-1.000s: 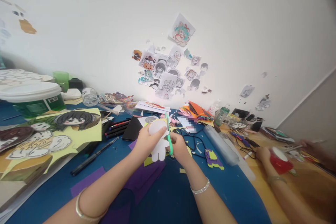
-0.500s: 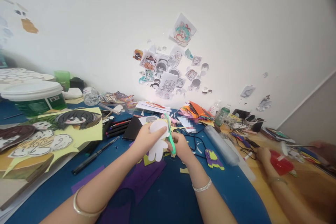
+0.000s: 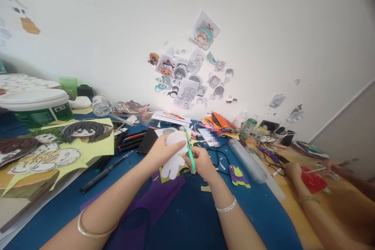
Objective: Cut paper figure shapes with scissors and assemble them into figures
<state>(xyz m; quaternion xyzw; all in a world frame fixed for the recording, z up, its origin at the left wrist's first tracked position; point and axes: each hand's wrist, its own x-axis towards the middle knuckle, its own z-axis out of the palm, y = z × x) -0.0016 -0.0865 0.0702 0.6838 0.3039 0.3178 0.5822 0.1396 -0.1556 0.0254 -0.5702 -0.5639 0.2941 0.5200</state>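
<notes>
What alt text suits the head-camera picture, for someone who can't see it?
A person's left hand holds a white, figure-shaped paper cutout while the right hand holds green scissors at its edge, above a cluttered blue tabletop. Paper drawings dot the white wall behind.

"What is hidden around the green scissors [image 3: 191, 158]?"

"Just left of them, part of the white paper cutout [image 3: 175, 164] is covered by the left hand [image 3: 159, 151]. Some fingers of the right hand [image 3: 202, 162] are concealed by the handle."

"And beyond them?"

"The face of a card [image 3: 209, 136] is blurred into squares."

"Farther out?"

"Far left of them, a brown-haired drawing [image 3: 14, 151] is cut off by the picture's edge. Far right, a co-worker's hand [image 3: 334, 167] is blurred, its arm [image 3: 361, 183] cropped."
</notes>
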